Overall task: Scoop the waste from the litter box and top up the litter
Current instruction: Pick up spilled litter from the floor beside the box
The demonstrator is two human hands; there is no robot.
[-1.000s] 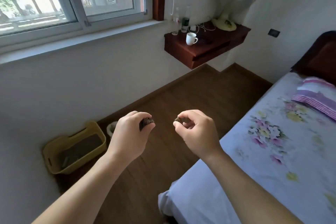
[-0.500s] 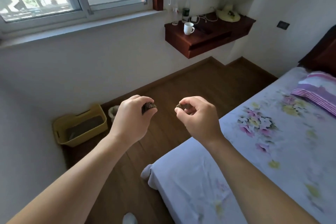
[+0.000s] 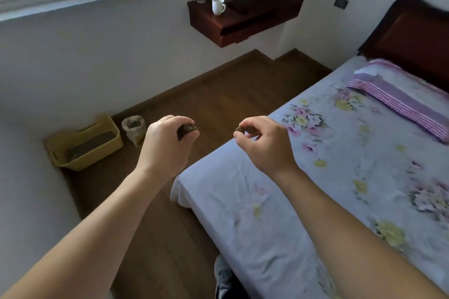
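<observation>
A yellow litter box point(image 3: 110, 144) with dark litter inside stands on the floor against the left wall. An open pale bag point(image 3: 134, 128) of litter sits just to its right. My left hand point(image 3: 165, 145) is raised in front of me, pinched shut on a dark brown clump point(image 3: 187, 128). My right hand point(image 3: 264, 143) is beside it, over the bed's corner, pinching a smaller dark clump point(image 3: 239, 129) between thumb and forefinger. Both hands are well away from the box, higher and to its right.
A bed point(image 3: 328, 177) with a floral sheet and a striped pillow point(image 3: 398, 102) fills the right side. A wall-mounted dark wood shelf point(image 3: 245, 19) holds a white mug point(image 3: 217, 6). Brown wood floor point(image 3: 218, 97) runs between wall and bed. My shoe point(image 3: 223, 277) shows at the bottom.
The view has tilted down and shifted; the litter box and bag now appear farther away to the left. Both hands keep the same pinched grip on their clumps.
</observation>
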